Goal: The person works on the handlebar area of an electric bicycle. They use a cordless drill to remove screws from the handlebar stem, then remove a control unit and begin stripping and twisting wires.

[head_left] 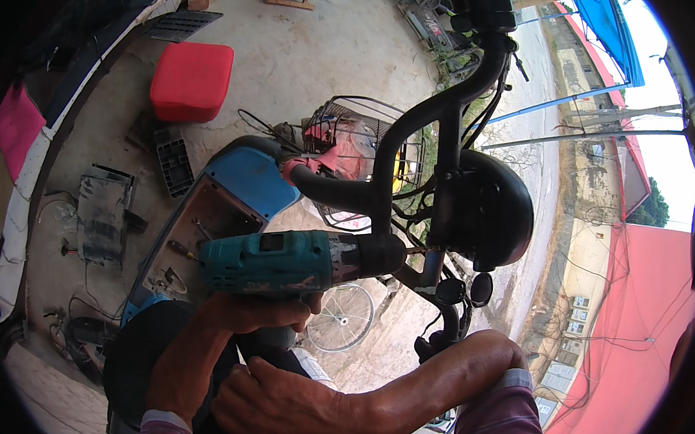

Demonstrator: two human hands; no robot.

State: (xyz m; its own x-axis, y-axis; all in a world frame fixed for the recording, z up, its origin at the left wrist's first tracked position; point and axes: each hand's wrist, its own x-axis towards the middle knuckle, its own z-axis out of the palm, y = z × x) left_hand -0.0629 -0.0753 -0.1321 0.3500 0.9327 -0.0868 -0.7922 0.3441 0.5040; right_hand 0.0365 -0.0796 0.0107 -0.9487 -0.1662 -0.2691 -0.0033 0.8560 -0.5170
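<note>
My left hand is closed around the handle of a teal cordless drill. The drill lies level, its black chuck pointing right. A thin bit reaches from the chuck to the black handlebar frame of a two-wheeler, beside its round black headlight. I cannot tell whether the bit has entered the metal. My right forearm crosses low in front, and my right hand is curled closed below the drill. What its fingers hold, if anything, is hidden.
The blue open body holds a screwdriver. Beyond it stand a wire basket and a red padded box. Dark plastic parts lie left. A spoked wheel rests on the ground. Cables hang around the handlebar.
</note>
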